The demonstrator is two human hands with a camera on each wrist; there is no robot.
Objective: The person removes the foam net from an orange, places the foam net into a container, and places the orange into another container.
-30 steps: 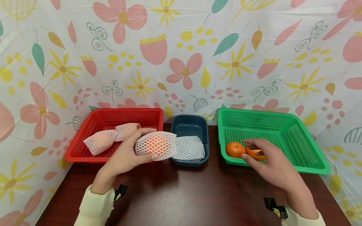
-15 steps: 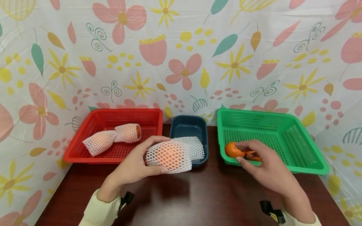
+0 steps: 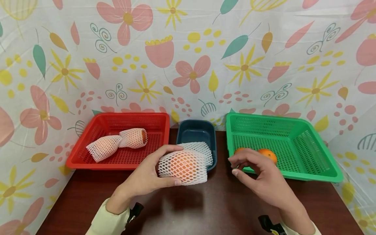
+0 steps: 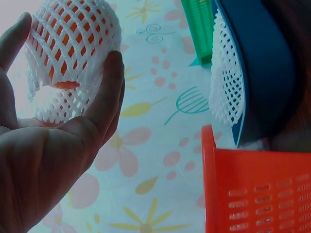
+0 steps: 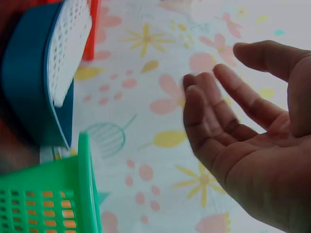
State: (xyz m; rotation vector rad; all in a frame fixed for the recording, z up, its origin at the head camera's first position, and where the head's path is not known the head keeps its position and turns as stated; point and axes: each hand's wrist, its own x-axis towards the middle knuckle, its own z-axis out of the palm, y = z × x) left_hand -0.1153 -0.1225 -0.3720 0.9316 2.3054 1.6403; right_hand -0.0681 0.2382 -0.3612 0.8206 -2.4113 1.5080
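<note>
In the head view my left hand (image 3: 146, 176) grips an orange in a white foam net (image 3: 183, 166), fingers behind and thumb in front, above the table before the blue bin. The left wrist view shows the netted fruit (image 4: 73, 43) between thumb and fingers. My right hand (image 3: 261, 179) holds nothing, its fingers loosely bent, over the front left corner of the green basket (image 3: 326, 156). Beyond it lie two oranges (image 3: 268, 154), one mostly hidden by the hand. The right wrist view also shows that hand (image 5: 252, 136) with nothing in its grasp.
On the left, a red basket (image 3: 88, 164) holds two netted fruits (image 3: 104, 147). Between the baskets stands a dark blue bin (image 3: 195, 125) with white foam netting (image 3: 205, 151) in it. A flowered sheet (image 3: 191, 75) hangs behind; the table (image 3: 188, 209) is dark brown.
My left hand has moved right and toward the table's front with the netted orange. My right hand has shifted left from over the oranges, uncovering the right one.
</note>
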